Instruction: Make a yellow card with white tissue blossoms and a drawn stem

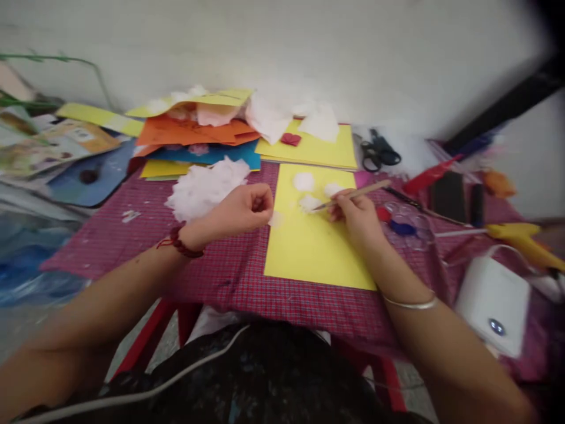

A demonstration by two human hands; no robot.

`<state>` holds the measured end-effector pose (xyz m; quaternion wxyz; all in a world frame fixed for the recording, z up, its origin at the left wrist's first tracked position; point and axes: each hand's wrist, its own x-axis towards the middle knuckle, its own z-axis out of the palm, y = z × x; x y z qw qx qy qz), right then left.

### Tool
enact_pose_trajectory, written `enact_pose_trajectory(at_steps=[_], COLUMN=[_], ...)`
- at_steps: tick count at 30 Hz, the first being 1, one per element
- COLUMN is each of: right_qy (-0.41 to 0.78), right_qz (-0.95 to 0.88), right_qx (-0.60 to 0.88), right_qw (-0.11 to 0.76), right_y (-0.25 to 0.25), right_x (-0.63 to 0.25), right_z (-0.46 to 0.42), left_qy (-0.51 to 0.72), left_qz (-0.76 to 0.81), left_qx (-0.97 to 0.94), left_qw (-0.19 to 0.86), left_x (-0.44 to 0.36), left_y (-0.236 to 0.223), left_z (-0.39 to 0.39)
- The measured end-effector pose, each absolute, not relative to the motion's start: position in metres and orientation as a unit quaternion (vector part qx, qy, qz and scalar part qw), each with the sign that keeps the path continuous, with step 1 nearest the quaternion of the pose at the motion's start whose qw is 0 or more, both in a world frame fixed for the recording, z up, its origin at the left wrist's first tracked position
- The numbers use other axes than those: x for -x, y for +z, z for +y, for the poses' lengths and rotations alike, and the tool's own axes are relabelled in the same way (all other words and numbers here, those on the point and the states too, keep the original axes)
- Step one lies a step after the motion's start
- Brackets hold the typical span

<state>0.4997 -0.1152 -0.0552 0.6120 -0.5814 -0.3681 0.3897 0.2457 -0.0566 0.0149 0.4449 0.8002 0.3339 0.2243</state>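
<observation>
While our right hand (359, 215) pinches a slim brush-like tool (373, 188), supplies hem in the yellow sheet (315, 250)

As we look down in the head view, the tool's tip meets the nearest white tuft (310, 202) on the sheet, lying on the checked cloth (229, 285). Our right fingers press together around its shaft, partly hiding another tuft (332, 188). Our left hand (247, 207) curls its fingers inward at the sheet's left edge; we cannot tell whether they pinch anything. Its wrist blocks part of the white paper pile (207, 185). Behind, we see coloured papers (189, 131), a red folded piece (291, 139) and scissors (380, 151). Paint pots (402, 228), a yellow glue gun (514, 232) and a white device (497, 303) crowd our right side.
</observation>
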Motion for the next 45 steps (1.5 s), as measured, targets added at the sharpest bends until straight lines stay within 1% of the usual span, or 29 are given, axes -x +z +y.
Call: enact_pose_trajectory(at_steps=[3,6,9,11,15,20,23,25,29,32,34,37,41,45], right_qy=[0.381,0.382,0.386,0.379,0.36,0.345,0.347,0.349,0.349,0.328,0.32,0.328,0.317,0.272], right_qz=[-0.4,-0.429,-0.455,-0.466,-0.481,-0.473,-0.466,-0.464,-0.451,-0.429,-0.426,-0.451,-0.491,-0.548], right_qx=[0.577,0.573,0.565,0.564,0.571,0.577,0.579,0.58,0.589,0.594,0.591,0.579,0.584,0.6], right_qw=[0.602,0.584,0.57,0.566,0.56,0.569,0.572,0.572,0.572,0.596,0.606,0.595,0.564,0.516], right_y=[-0.056,-0.057,-0.059,-0.061,-0.064,-0.066,-0.067,-0.066,-0.065,-0.063,-0.061,-0.06,-0.06,-0.063], right_x=[-0.503,-0.503,-0.5,-0.498,-0.497,-0.497,-0.496,-0.496,-0.498,-0.5,-0.499,-0.496,-0.49,-0.491], right_z=[-0.114,-0.115,-0.116,-0.116,-0.113,-0.111,-0.11,-0.11,-0.112,-0.115,-0.117,-0.119,-0.12,-0.122], left_qy=[0.226,0.254,0.289,0.29,0.25,0.127,0.094,0.098,0.163,0.204,0.214,0.221,0.225,0.235], left_qz=[0.295,0.294,0.306,0.311,0.319,0.268,0.254,0.253,0.288,0.331,0.343,0.341,0.34,0.349], left_qx=[-0.805,-0.779,-0.731,-0.711,-0.693,-0.708,-0.737,-0.769,-0.823,-0.82,-0.817,-0.817,-0.818,-0.809], left_qw=[0.463,0.492,0.538,0.559,0.596,0.641,0.619,0.578,0.463,0.42,0.41,0.409,0.406,0.41], left_x=[-0.288,-0.318,-0.33,-0.329,-0.317,-0.305,-0.305,-0.31,-0.328,-0.338,-0.341,-0.341,-0.34,-0.341], left_y=[0.009,-0.005,-0.024,-0.035,-0.045,-0.043,-0.04,-0.039,-0.044,-0.05,-0.053,-0.055,-0.054,-0.054], left_z=[-0.039,-0.022,-0.01,-0.006,0.001,0.011,0.009,0.002,-0.015,-0.02,-0.02,-0.018,-0.019,-0.021])
